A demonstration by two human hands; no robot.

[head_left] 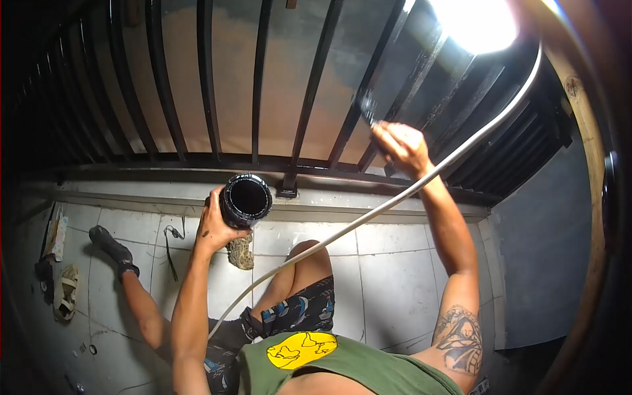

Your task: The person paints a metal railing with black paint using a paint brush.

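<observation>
At nine o'clock, the left hand point(216, 225) is wrapped round an open can point(242, 221) of dark liquid point(249, 197). Near one o'clock stands a railing bar point(341, 139), then a blurred brush point(367, 112); contact unconfirmed. The right hand point(401, 146), at two, pinches the brush. Step, as judged: coating bars. Continuing calls for a level can and steady strokes.

A railing point(259, 85) spans the upper frame, with the tiled floor point(395, 276) below it. Left of centre, a can point(245, 220) sits in the left hand point(213, 222); upper right of centre, a brush point(367, 113) is in the right hand point(403, 146), before the railing. A cable point(375, 215) runs diagonally from upper right to lower left. A sandal point(66, 293) lies at far left.
</observation>
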